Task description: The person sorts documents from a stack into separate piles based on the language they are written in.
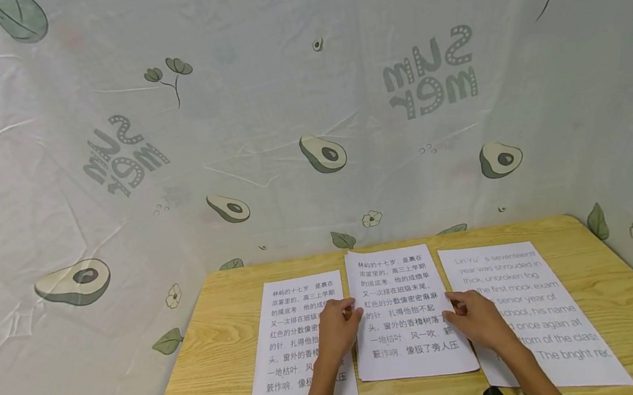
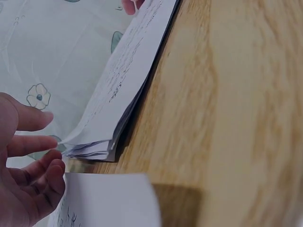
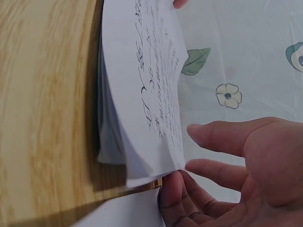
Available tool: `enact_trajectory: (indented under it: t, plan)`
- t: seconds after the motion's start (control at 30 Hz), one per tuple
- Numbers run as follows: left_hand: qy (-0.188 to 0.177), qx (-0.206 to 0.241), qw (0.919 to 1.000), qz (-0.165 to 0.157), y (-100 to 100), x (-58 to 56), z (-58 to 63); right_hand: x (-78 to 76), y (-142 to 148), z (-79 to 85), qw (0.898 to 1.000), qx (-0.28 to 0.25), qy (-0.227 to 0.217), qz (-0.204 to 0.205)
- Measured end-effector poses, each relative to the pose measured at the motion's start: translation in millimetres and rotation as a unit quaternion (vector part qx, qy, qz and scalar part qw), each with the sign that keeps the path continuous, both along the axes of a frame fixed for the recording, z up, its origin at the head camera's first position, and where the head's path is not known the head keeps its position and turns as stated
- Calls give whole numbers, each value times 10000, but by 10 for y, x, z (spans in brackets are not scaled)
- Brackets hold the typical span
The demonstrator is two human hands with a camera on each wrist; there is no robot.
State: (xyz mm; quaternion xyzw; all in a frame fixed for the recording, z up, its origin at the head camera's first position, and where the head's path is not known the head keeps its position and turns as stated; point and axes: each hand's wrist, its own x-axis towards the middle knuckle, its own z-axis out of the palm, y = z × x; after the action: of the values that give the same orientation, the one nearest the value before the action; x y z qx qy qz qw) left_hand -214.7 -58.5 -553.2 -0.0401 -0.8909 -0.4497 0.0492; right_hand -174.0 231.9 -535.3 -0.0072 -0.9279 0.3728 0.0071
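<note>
A stack of printed white paper (image 1: 401, 317) with large Chinese characters lies in the middle, between my two hands. My left hand (image 1: 337, 329) is at its left edge; in the left wrist view the left fingertips (image 2: 53, 142) touch the sheets' edge, with the thumb apart from them. At the right edge is my right hand (image 1: 476, 317). In the right wrist view its fingertips (image 3: 176, 182) meet the edge of the lifted top sheets, and the thumb stands off the paper. The sheets in the stack (image 2: 92, 150) are slightly fanned at that side.
Another Chinese-printed paper (image 1: 294, 348) lies to the left, partly under my left hand. English-printed paper (image 1: 564, 351) lies to the right, partly covered by my right hand and forearm. The wooden table (image 1: 198, 390) meets a patterned cloth (image 1: 263, 132) behind and at the sides.
</note>
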Motion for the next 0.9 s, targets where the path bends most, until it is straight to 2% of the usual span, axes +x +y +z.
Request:
enact_trajectory:
  t: [0.4, 0.67, 0.9]
  plan:
    - [34, 167, 9998, -89, 40, 24, -10, -9, 4, 0, 9992, -179, -244, -253]
    - [148, 227, 9996, -19, 83, 34, 8, 23, -35, 71, 9993, -201, 88, -305]
    - [137, 490, 9987, -29, 95, 45, 16, 55, -65, 113, 9985, -427, 196, -288]
